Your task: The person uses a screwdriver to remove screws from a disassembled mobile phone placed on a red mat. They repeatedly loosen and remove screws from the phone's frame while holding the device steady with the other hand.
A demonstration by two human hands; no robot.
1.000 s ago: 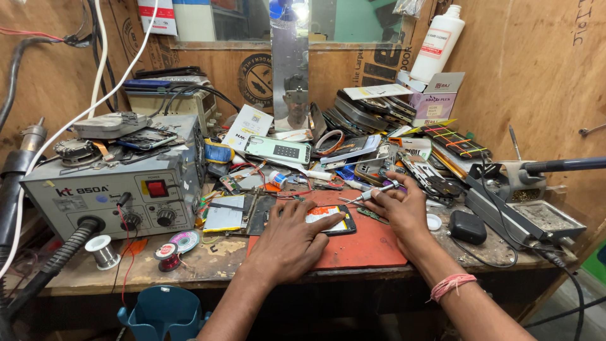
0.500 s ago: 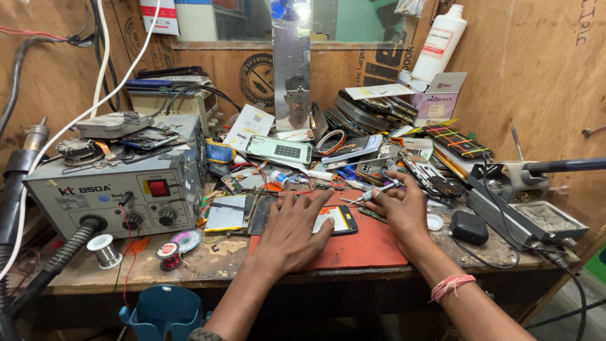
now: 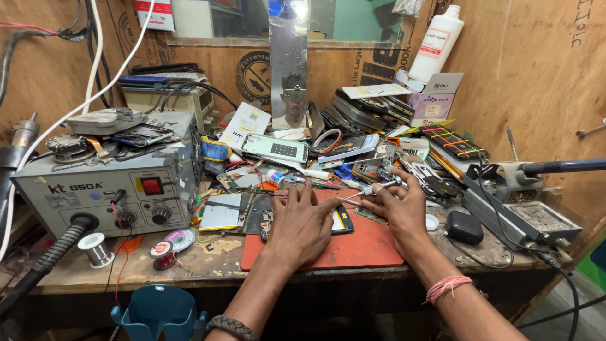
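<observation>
On the red mat (image 3: 353, 249) near the worktop's front edge, the left hand (image 3: 302, 224) lies flat, pressing down an opened phone (image 3: 341, 221). Beside it, the right hand (image 3: 399, 208) pinches a thin screwdriver (image 3: 372, 187) over the phone's top end. It looks like the screw step; the tip needs careful aiming.

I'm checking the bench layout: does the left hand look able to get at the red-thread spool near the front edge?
Probably yes. The left hand lies flat on the red mat, and the bench between it and the red-thread spool holds only flat scraps.
</observation>
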